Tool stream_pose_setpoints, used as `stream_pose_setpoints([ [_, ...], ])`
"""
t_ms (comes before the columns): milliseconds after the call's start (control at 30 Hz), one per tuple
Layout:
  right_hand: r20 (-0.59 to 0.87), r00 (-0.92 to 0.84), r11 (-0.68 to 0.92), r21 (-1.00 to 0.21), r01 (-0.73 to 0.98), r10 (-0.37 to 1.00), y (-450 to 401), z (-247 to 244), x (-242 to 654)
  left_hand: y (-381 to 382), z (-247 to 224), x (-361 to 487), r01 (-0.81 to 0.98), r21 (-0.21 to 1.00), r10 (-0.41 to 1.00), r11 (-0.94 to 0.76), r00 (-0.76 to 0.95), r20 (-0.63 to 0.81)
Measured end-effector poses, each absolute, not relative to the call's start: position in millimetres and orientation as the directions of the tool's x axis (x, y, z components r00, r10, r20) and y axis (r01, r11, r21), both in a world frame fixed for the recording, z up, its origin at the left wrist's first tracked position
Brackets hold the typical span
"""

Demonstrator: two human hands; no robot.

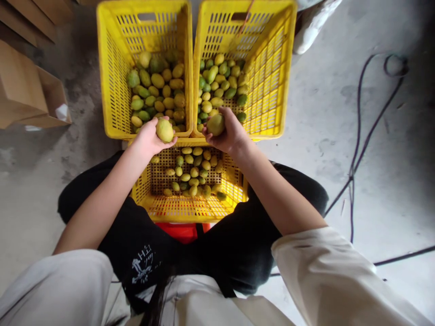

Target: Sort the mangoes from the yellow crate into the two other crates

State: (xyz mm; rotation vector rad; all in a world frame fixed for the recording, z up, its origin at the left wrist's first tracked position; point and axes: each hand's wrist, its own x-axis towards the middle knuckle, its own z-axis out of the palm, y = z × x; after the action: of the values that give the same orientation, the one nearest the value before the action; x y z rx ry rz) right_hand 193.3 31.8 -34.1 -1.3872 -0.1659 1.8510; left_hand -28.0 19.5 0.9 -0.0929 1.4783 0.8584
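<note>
My left hand (153, 137) holds a yellow-green fruit (165, 130) in its curled fingers, over the near edge of the left yellow crate (113, 81). In my right hand (231, 131) is a darker green fruit (215, 124), held at the near left corner of the right yellow crate (283, 77). Both crates contain many yellow and green fruits. Nearest my body, a third yellow crate (190, 210) holds several smaller-looking fruits on its perforated bottom.
Cardboard boxes (23, 86) stand at the left. A black cable (360, 136) lies looped on the grey floor at the right. A person's white shoe (311, 34) is beyond the right crate. Something red (180, 232) shows under the near crate.
</note>
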Motion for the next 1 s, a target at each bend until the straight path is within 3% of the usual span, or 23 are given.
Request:
stream_pose_setpoints([
  [400, -0.712, 0.016, -0.617, -0.62, -0.484, 0.702, 29, -29, 188, 18, 5, -23, -0.556, 0.474, 0.478, 0.683, -0.151, -0.865],
  [633, -0.714, 0.063, -0.578, -0.612, -0.54, 0.698, 33, -36, 188, 13, 17, -20, -0.578, 0.457, 0.508, 0.676, -0.084, -0.857],
  [833, -0.769, -0.006, -0.649, -0.535, -0.541, 0.639, 33, -29, 188, 16, 12, -20, -0.618, 0.476, 0.513, 0.626, -0.134, -0.848],
  [1000, -0.714, 0.005, -0.615, -0.607, -0.503, 0.7, 31, -15, 184, 15, 20, -14, -0.642, 0.459, 0.531, 0.614, -0.094, -0.842],
])
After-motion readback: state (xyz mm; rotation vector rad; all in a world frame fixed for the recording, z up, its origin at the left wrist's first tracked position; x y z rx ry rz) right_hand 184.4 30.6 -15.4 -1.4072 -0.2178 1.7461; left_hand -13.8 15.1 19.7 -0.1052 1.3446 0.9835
